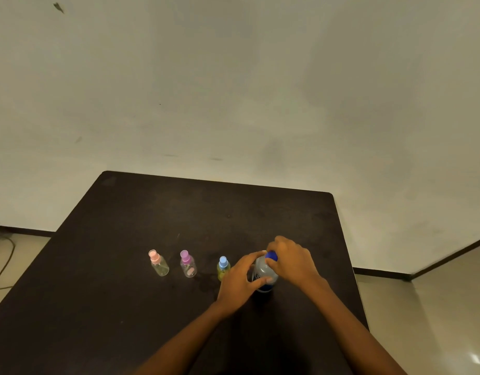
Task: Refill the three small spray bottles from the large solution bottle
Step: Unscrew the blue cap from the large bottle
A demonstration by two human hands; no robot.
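Observation:
Three small clear spray bottles stand in a row on the dark table (125, 266): one with a pink cap (158, 264), one with a purple cap (188, 264), and one with a light blue cap (223, 267) that holds yellowish liquid. To their right stands the large solution bottle (263, 272), clear with a blue cap (271, 256). My left hand (240, 282) wraps around the large bottle's body. From above, my right hand (291, 259) grips its blue cap. All three spray bottles carry their caps.
The table's far edge runs close to a pale wall. Beyond the left edge lie floor and a dark cable (3, 266). More floor shows to the right of the table.

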